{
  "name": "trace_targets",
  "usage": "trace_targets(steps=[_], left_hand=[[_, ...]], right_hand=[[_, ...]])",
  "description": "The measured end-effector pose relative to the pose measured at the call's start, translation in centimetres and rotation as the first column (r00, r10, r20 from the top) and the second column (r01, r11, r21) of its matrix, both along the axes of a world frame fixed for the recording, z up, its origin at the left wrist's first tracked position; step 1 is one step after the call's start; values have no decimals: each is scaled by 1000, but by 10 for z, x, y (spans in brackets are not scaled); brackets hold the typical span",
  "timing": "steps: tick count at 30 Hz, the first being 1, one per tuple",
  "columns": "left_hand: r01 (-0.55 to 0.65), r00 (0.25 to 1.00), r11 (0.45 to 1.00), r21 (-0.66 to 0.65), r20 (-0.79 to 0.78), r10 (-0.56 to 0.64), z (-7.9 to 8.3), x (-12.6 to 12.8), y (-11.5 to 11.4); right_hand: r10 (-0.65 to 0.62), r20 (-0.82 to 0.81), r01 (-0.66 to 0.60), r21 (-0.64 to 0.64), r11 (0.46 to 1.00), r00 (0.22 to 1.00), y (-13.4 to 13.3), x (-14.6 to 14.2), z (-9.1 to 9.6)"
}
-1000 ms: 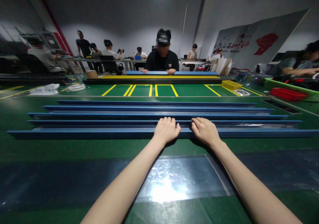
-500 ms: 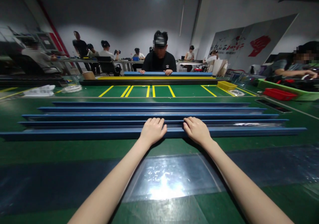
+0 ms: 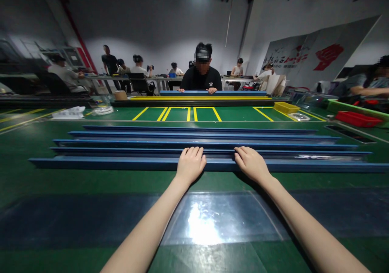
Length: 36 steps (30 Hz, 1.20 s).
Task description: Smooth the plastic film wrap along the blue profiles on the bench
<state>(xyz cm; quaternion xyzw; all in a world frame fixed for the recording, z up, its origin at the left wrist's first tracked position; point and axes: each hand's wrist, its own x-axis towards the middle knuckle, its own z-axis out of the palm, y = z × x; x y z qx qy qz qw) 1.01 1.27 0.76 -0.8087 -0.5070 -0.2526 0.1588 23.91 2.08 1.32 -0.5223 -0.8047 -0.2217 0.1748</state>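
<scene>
Several long blue channel rails lie side by side across the green table. The nearest blue rail runs almost the whole width of the view. My left hand is closed over this rail, left of its middle, fingers hooked past the top edge. Further right, my right hand grips the same rail in a similar way. A short stretch of rail shows between the two hands. My fingertips are partly hidden behind the edge. The second blue rail lies just beyond my fingers.
A clear plastic sheet covers the table under my forearms. Across the table a person in black has both hands on another blue rail. Yellow tray, red tray and dark flat phone-like object lie right.
The view has turned slightly left, so the scene sits further right in the picture. My hands are still on the nearest rail, the gap between them looking a little wider.
</scene>
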Motion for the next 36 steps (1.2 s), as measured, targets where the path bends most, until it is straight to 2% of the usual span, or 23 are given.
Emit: trace_targets(steps=[13,24,36], left_hand=[[9,1000,1000,15,21,-9,-1,0,0],[8,999,996,92,38,-11,-4,1,2],[6,999,997,80,42,-10,-4,2,2]], right_hand=[[-10,2,10,-9,1000,1000,-1,0,0],[-16,2,17,-24,1000,1000,1,2,-1],[-16,-7,15,-26,1000,1000,0,2,0]])
